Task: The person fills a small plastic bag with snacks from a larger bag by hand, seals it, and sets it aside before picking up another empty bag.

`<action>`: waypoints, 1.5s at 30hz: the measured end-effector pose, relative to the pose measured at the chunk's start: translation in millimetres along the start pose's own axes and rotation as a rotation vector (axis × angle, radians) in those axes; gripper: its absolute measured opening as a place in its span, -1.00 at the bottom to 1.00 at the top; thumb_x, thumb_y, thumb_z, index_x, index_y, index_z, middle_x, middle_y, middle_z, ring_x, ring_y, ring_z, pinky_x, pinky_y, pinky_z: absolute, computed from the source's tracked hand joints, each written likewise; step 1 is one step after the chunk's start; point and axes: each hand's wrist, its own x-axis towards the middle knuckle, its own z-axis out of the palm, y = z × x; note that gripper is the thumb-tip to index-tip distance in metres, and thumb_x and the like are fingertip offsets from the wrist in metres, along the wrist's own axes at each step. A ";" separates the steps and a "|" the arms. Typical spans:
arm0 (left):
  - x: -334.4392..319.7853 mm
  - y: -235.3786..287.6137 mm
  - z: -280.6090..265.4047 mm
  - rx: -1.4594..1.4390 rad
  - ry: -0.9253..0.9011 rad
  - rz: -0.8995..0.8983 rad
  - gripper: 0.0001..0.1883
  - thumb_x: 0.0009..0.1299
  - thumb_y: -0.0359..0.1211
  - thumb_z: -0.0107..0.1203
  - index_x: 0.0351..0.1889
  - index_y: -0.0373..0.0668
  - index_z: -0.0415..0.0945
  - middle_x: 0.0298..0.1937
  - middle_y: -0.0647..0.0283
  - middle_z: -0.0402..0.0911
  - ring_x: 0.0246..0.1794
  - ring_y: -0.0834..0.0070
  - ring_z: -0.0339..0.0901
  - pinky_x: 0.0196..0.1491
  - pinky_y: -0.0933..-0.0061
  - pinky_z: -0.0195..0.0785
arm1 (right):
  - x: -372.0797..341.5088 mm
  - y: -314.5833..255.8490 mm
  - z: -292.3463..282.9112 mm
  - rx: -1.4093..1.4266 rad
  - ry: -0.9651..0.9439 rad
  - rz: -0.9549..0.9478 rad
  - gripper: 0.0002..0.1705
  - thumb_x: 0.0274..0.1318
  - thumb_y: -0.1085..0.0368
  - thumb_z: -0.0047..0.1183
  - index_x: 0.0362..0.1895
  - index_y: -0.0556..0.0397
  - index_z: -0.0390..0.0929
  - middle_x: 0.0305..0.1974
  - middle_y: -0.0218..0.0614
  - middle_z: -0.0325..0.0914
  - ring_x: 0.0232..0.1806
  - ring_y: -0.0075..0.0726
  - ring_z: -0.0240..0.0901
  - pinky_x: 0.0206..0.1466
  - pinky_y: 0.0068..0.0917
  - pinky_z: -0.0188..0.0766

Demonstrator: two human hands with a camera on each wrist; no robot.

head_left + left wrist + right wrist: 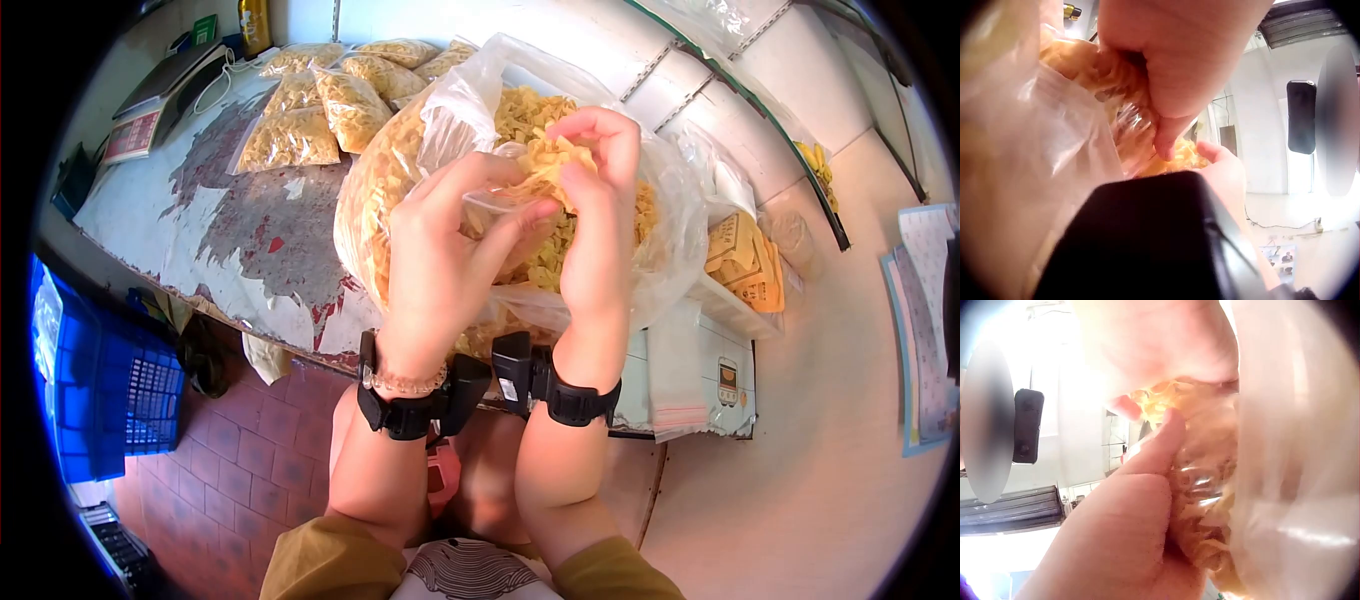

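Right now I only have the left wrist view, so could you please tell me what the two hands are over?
Observer: The left hand and right hand are over a large, open clear bag of yellowish flakes.
Operator: Thank you; what lies to its left?
Observer: Several smaller filled bags lie grouped on the worktop.
Operator: And is anything on the floor on that side?
Observer: Yes, a blue crate.

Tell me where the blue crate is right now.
In the head view, the blue crate is on the person's left, near the picture's left edge, beside the peeling tabletop and next to the red tiled floor.
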 end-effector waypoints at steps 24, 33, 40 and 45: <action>1.4 0.6 -2.7 -0.017 -0.039 -0.005 -0.31 0.02 -0.58 0.38 0.15 -0.22 0.34 0.02 0.00 0.58 0.10 0.12 0.56 0.13 0.28 0.43 | -2.6 -16.0 8.1 -0.135 -0.096 0.171 -0.87 0.23 0.36 -0.06 -0.23 0.16 0.48 -0.31 -0.17 0.51 -0.28 -0.17 0.43 -0.14 -0.29 0.31; 3.5 0.8 -2.3 -0.097 -0.063 0.092 -0.31 0.06 -0.59 0.33 0.21 -0.17 0.36 0.05 0.00 0.58 0.10 0.06 0.55 0.04 0.25 0.44 | -0.9 -17.0 6.3 -0.097 0.177 0.078 -0.81 0.04 0.54 0.13 -0.22 0.09 0.53 -0.32 -0.33 0.54 -0.27 -0.39 0.42 -0.22 -0.49 0.31; 0.3 3.0 -3.7 0.004 -0.003 -0.018 -0.35 0.11 -0.52 0.35 0.20 -0.24 0.37 -0.08 -0.05 0.63 -0.07 0.17 0.65 -0.09 0.34 0.48 | 1.5 -19.8 -7.7 -0.522 -0.153 -0.172 -0.94 0.00 0.45 0.16 -0.39 0.18 0.58 -0.33 -0.24 0.60 -0.26 -0.15 0.42 -0.08 -0.30 0.33; -0.7 -5.2 -1.8 -0.294 -0.056 -0.268 -0.52 0.18 -0.38 0.40 0.06 -0.29 0.54 -0.31 0.11 0.70 -0.36 0.58 0.62 -0.26 0.48 0.51 | -6.6 -41.3 -1.7 -0.358 -0.125 0.048 -0.87 0.00 0.44 0.11 -0.29 0.11 0.61 -0.20 -0.19 0.59 -0.16 -0.09 0.43 0.06 -0.27 0.29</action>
